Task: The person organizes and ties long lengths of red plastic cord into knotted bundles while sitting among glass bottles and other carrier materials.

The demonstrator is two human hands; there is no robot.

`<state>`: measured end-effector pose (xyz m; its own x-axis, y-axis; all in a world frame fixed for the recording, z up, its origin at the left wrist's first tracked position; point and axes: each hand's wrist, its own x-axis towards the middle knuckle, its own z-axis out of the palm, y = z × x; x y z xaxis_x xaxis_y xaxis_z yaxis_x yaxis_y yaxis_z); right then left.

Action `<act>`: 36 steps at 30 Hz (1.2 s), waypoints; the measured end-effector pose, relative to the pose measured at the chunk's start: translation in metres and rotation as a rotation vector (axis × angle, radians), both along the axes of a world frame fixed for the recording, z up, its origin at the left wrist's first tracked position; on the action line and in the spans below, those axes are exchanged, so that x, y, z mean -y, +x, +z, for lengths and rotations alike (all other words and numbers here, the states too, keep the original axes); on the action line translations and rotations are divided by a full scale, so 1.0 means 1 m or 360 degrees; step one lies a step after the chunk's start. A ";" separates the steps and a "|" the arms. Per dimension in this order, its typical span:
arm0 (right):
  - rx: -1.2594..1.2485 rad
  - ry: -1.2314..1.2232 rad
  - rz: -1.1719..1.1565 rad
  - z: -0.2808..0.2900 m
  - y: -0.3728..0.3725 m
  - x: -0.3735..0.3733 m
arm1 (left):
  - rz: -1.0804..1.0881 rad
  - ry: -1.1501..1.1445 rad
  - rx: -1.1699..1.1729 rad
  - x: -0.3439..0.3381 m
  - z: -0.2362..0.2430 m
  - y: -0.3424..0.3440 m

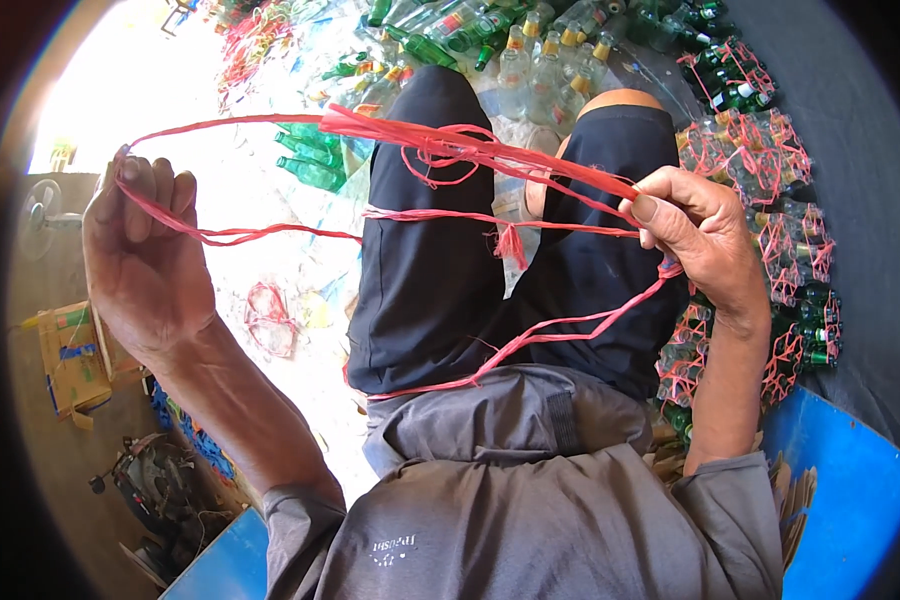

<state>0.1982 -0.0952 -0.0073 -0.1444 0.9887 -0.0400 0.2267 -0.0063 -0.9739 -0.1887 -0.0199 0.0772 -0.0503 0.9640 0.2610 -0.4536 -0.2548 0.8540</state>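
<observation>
While both hands' fingers (146, 190) grip red plastic twine (470, 148), its far ends vanish behind the black-clad knees (440, 250).

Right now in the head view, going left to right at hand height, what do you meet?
Fan → left hand → red string over the knees → right hand → netted bottles.
</observation>
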 end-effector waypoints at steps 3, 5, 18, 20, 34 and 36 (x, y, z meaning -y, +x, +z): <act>0.0008 -0.0083 -0.0030 0.001 0.002 0.001 | -0.0031 0.0042 -0.0004 0.001 -0.002 -0.003; 0.0007 -0.0147 -0.0040 0.000 0.001 0.000 | -0.0054 0.0077 -0.0010 0.001 -0.003 -0.003; 0.0097 0.0329 -0.0134 0.002 -0.034 -0.007 | -0.0137 0.0047 0.0002 0.008 -0.001 0.023; 0.0014 0.0282 -0.0070 0.001 -0.043 -0.017 | -0.0312 0.0084 -0.0042 0.010 -0.001 0.024; -0.0309 0.0255 0.0199 -0.017 -0.087 -0.036 | -0.0540 -0.0025 0.0575 -0.003 -0.045 0.028; -0.0336 0.0223 0.0194 -0.017 -0.085 -0.034 | -0.0638 -0.0108 0.0757 -0.002 -0.054 0.029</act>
